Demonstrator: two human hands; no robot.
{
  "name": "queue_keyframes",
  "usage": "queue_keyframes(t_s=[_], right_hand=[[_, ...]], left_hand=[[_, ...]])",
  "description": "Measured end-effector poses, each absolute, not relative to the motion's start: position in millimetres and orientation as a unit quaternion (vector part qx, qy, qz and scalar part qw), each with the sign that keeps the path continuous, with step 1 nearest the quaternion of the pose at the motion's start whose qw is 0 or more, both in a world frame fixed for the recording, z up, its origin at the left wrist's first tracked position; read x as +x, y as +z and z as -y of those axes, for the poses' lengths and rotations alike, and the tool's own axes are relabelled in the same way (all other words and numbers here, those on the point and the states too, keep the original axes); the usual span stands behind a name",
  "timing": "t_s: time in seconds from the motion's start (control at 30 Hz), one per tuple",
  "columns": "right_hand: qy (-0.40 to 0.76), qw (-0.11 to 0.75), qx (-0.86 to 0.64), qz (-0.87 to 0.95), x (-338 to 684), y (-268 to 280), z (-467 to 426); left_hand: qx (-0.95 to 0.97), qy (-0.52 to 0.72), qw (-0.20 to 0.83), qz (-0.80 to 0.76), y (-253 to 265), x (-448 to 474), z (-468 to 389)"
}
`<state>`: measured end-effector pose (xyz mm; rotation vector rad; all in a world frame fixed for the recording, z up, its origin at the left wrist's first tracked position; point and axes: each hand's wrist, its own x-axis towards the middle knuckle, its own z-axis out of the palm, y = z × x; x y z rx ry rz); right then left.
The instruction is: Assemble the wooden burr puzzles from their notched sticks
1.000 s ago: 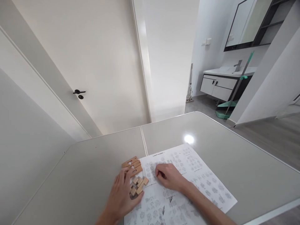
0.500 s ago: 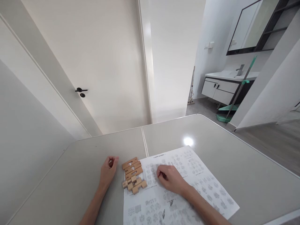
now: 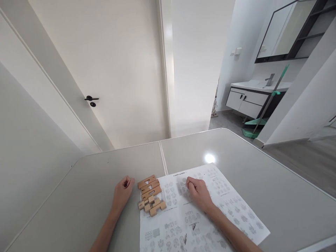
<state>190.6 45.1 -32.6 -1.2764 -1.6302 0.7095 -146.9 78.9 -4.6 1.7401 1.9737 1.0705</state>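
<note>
My left hand (image 3: pixel 123 192) rests on the table in a loose fist, just left of the wooden puzzle pieces, not touching them. No object shows in its curled fingers. Three flat slotted wooden pieces (image 3: pixel 149 187) with dark markings lie side by side on the left edge of a printed paper sheet (image 3: pixel 170 213). Against their near side sit notched, blocky wooden pieces (image 3: pixel 152 205), grouped together. On the upper middle of the sheet lies my right hand (image 3: pixel 200 193), closed in a fist over part of the printed diagrams. I see nothing held in it.
The grey table (image 3: pixel 86 189) has a seam (image 3: pixel 163 158) running away from me and a bright light reflection on its right half. Beyond its far edge stands a door (image 3: pixel 126 70). A washbasin cabinet (image 3: pixel 246 100) and green broom (image 3: pixel 275 92) are at the right.
My right hand has moved up and slightly right across the sheet, its fingers curled tighter. My left hand has hardly moved. The wooden pieces keep their arrangement.
</note>
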Motion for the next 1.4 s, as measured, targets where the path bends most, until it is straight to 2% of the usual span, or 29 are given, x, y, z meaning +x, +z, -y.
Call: queue_keyframes(t_s=[0.5, 0.9, 1.4], right_hand=[[0.237, 0.404, -0.46, 0.754, 184, -35, -38], [0.142, 0.336, -0.403, 0.839, 182, -39, -34], [0.125, 0.341, -0.387, 0.847, 178, -43, -31]], left_hand=[[0.614, 0.364, 0.142, -0.686, -7, -146, -79], [0.622, 0.355, 0.132, -0.685, -7, -145, -77], [0.66, 0.31, 0.131, -0.672, -9, -142, -76]])
